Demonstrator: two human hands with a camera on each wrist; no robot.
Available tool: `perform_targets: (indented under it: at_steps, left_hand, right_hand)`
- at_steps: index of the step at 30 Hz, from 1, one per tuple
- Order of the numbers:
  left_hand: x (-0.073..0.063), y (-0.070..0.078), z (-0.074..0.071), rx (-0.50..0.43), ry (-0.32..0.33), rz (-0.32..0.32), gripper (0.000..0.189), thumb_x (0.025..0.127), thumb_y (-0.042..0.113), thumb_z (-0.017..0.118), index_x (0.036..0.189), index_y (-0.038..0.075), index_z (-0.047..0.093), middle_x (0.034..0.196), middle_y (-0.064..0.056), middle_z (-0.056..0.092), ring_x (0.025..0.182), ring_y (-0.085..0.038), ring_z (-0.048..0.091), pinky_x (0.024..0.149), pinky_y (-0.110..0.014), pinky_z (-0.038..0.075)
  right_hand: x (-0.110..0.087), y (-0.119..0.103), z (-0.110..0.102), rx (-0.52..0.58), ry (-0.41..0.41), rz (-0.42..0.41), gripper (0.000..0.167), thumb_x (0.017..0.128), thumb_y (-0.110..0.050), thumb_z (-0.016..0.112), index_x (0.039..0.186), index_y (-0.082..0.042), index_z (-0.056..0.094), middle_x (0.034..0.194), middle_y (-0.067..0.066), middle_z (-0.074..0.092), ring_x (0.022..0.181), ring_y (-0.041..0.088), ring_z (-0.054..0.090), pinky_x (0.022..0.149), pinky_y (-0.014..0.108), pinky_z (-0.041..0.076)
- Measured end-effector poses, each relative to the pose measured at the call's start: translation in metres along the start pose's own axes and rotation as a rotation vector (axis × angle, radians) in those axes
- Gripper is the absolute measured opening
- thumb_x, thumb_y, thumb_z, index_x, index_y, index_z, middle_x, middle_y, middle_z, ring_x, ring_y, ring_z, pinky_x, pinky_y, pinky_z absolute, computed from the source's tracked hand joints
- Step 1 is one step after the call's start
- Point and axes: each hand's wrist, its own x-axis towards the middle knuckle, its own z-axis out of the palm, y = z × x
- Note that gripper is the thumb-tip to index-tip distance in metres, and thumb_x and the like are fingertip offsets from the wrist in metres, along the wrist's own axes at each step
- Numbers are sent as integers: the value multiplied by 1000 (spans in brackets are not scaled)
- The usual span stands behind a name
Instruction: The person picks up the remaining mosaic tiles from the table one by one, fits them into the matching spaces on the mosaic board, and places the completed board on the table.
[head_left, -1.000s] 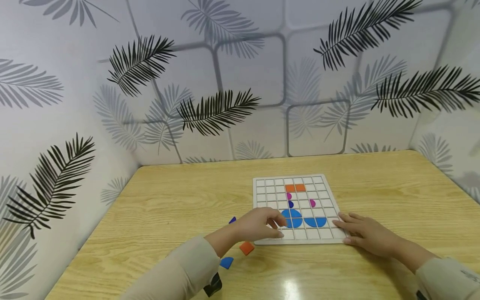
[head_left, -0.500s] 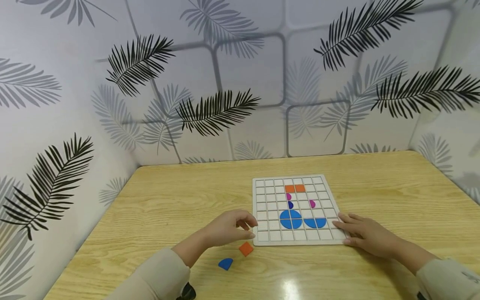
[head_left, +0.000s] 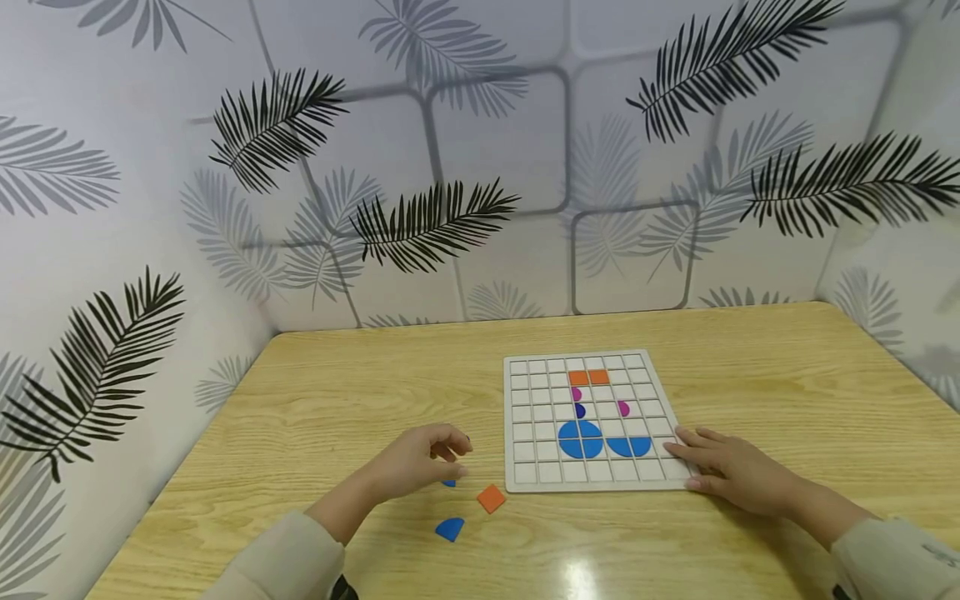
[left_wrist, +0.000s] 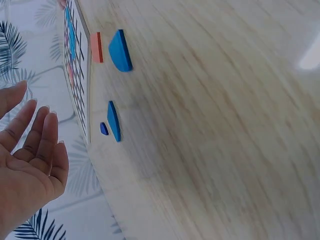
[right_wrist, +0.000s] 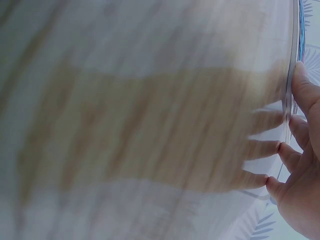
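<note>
My left hand (head_left: 423,458) hovers left of the white grid board (head_left: 527,472), fingers loosely bent around nothing. Beneath its fingertips a blue piece (head_left: 449,482) is partly covered in the head view. The left wrist view shows that blue piece (left_wrist: 114,121) beside a small dark blue one (left_wrist: 104,128). Nearer the front lie an orange square (head_left: 491,498) and a blue quarter circle (head_left: 450,529). At the board's right edge my right hand (head_left: 738,475) rests with spread, relaxed fingers, its fingertips touching the rim.
On the board sit orange squares (head_left: 588,377), magenta half circles (head_left: 624,408), a dark blue half circle (head_left: 581,411) and several blue quarter circles (head_left: 581,439). The wooden table (head_left: 360,375) runs back to a leaf-patterned wall (head_left: 525,267).
My left hand has withdrawn leftward from over the board to above the loose pieces, uncovering the board's lower left squares. The right hand has stayed at the board's edge.
</note>
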Motion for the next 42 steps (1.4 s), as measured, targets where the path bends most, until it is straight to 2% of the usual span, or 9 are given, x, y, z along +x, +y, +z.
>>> perform_targets:
  at_steps: [10,18,28,37,42]
  left_hand:
    - [-3,-17,-6,17,45,-41,26,79,16,63,102,4,56,102,-7,55,92,-22,49,74,-33,42]
    - [0,-25,-5,75,42,-79,22,78,9,63,98,5,57,98,-4,55,91,-22,48,76,-35,41]
    - [10,-34,2,147,20,-75,21,74,7,67,93,5,58,90,-1,56,84,-19,50,74,-34,41]
    - [11,-33,6,148,20,-94,22,72,8,69,91,5,58,87,-2,52,81,-17,50,71,-33,42]
    - [12,-33,6,130,7,-87,18,72,7,69,86,5,58,85,-2,50,74,-15,47,63,-29,42]
  right_hand:
    - [0,0,2,7,-4,18,50,82,-35,54,123,-6,49,126,22,39,113,46,32,85,58,26]
    - [0,1,1,-10,1,-1,49,82,-34,54,122,-6,49,125,23,40,112,47,32,84,58,26]
    - [0,3,4,-7,7,2,49,82,-34,55,122,-7,49,125,23,40,112,47,32,84,58,26]
    - [0,2,3,-6,10,-2,48,82,-33,56,121,-7,50,125,22,41,111,47,33,84,58,27]
    - [-1,0,1,-12,-1,5,47,82,-32,56,121,-6,50,125,23,40,111,47,33,84,58,27]
